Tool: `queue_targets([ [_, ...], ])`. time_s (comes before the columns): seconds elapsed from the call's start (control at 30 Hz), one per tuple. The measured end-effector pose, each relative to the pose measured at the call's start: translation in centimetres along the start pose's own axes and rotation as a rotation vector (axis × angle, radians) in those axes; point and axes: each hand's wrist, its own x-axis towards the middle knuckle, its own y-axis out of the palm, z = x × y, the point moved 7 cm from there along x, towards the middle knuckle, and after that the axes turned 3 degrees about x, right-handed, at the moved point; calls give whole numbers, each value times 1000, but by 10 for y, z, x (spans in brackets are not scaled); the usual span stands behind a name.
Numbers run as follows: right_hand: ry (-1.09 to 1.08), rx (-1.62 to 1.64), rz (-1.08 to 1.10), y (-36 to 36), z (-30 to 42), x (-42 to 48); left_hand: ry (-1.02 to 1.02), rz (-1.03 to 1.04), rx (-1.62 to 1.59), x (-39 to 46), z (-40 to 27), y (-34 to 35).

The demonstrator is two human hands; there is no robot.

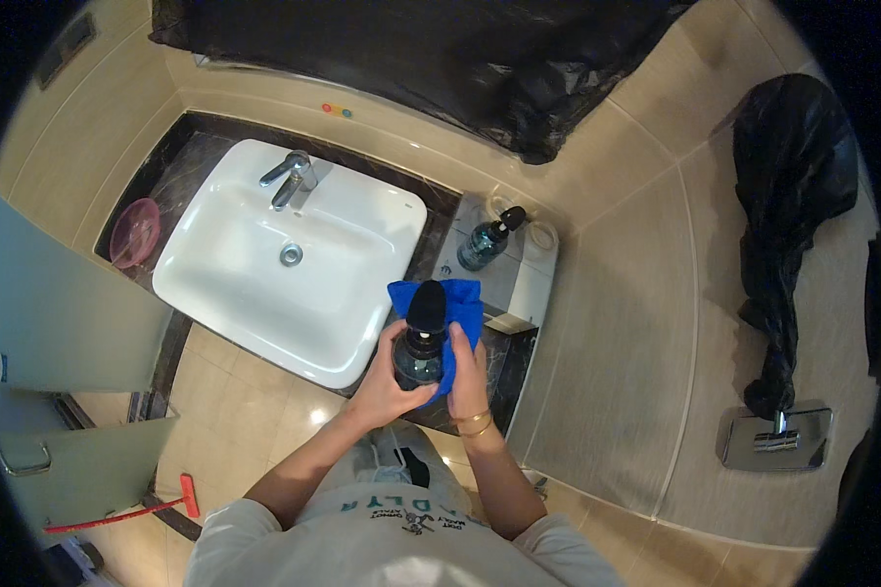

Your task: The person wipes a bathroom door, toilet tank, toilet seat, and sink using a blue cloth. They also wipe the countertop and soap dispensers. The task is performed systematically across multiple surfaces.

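Observation:
Before my body, near the right front corner of the sink, my left hand grips a dark translucent pump bottle with a black pump head. A blue cloth lies against the bottle's far and right sides. My right hand holds this cloth to the bottle, its thumb up along the side. A second, similar pump bottle leans in view on a grey and white box-like stand beyond my hands. Part of the cloth is hidden behind the bottle.
A white washbasin with a chrome faucet sits on a dark stone counter. A pink bowl stands left of it. Black plastic sheeting covers the wall ahead. A red-handled floor tool lies low at left, by a glass door.

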Motion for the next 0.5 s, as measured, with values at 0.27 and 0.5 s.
queue_targets([
  [0.27, -73, -177, -31, -7, 3, -12, -40, -48, -71, 0, 5, 1],
  [0.5, 109, 232, -160, -26, -49, -21, 9, -67, 24, -1, 20, 7],
])
